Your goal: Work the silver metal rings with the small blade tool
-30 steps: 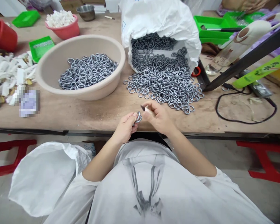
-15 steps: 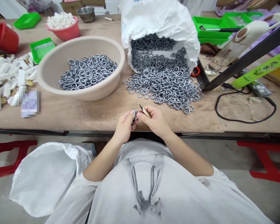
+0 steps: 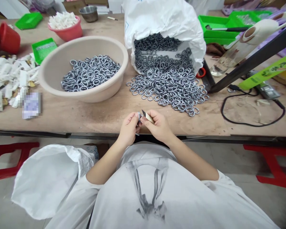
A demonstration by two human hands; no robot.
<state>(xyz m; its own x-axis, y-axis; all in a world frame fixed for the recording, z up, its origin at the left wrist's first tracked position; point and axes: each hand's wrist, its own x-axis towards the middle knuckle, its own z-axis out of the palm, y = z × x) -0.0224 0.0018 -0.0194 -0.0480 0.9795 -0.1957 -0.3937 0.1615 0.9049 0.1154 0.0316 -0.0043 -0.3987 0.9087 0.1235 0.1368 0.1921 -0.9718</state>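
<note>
On the wide wooden table (image 3: 97, 117), a white sack (image 3: 164, 19) is laid on its side. To the left of the sack, a beige basin (image 3: 109, 92) is placed, and it is partly filled with grey rings (image 3: 90, 73). From the mouth of the sack, a heap (image 3: 171, 82) of similar rings is spread toward the front.

At the front edge of the table, the left hand (image 3: 128, 128) is held with its fingers curled; by the thumb and the fingers, a metal ring (image 3: 139, 116) is pinched. The right hand (image 3: 160, 128) is held just beside it and is also curled. By its thumb and bent fingers, a short tool (image 3: 149, 118) is clamped, with a pale body and a dark, pointed tip, which is directed up and to the left, near the ring. Whether the ring is touched by the right thumb cannot be told surely.

The pinched ring is kept upright and is seen almost from its edge. It is smooth, grey and shiny, and is partly covered by the fingers. Below the left fingers, a small bit of metal (image 3: 137, 134) is seen; its shape cannot be told.
</note>
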